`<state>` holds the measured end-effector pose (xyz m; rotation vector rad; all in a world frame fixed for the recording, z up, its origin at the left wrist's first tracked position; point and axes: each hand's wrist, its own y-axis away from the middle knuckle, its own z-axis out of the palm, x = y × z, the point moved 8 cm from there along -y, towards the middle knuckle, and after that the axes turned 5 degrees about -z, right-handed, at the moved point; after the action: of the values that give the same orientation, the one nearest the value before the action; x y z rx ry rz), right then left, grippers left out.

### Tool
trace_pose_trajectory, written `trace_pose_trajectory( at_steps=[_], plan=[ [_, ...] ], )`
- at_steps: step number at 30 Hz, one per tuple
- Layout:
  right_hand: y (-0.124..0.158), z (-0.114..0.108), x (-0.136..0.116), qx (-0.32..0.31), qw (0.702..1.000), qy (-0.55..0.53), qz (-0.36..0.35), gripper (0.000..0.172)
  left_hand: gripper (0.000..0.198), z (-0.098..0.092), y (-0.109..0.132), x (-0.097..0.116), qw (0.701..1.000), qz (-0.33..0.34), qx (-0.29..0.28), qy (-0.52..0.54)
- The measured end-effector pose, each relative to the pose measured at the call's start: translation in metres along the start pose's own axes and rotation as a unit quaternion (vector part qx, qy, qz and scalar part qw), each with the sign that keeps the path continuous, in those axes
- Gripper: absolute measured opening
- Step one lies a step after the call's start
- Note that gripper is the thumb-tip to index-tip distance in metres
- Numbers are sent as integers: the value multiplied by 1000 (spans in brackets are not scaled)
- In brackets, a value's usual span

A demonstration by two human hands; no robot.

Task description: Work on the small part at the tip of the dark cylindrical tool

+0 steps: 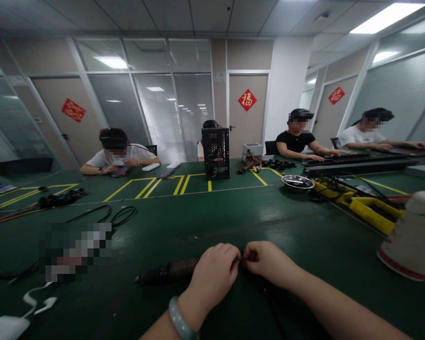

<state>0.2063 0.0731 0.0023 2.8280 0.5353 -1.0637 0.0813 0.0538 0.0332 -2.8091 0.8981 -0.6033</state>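
Low in the middle of the green table (205, 212), my left hand (212, 274) and my right hand (269, 262) meet fingertip to fingertip. Both are closed in a pinch on a dark cable bundle (170, 272) that lies on the table and runs out to the left of my left hand. More dark cable trails down under my right forearm. A pale bracelet (179, 321) is on my left wrist. What the fingertips pinch between them is too small to make out.
A white cup (411, 236) stands at the right edge beside a yellow tray (371, 210) and a metal bowl (297, 182). A black computer case (216, 153) stands mid-table. Loose cables (116, 215) lie left, a white charger (7, 326) bottom left. Several people sit at the far side.
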Motion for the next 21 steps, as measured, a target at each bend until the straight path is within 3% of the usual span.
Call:
trace_pose_trajectory(
  at_steps=[10, 21],
  plan=[
    [0, -1, 2, 6, 1000, 19, -6, 12, 18, -1, 1, -2, 1000, -26, 7, -8],
    [2, -3, -4, -7, 1000, 29, 4, 12, 9, -4, 0, 4, 1000, 0, 6, -24]
  ],
)
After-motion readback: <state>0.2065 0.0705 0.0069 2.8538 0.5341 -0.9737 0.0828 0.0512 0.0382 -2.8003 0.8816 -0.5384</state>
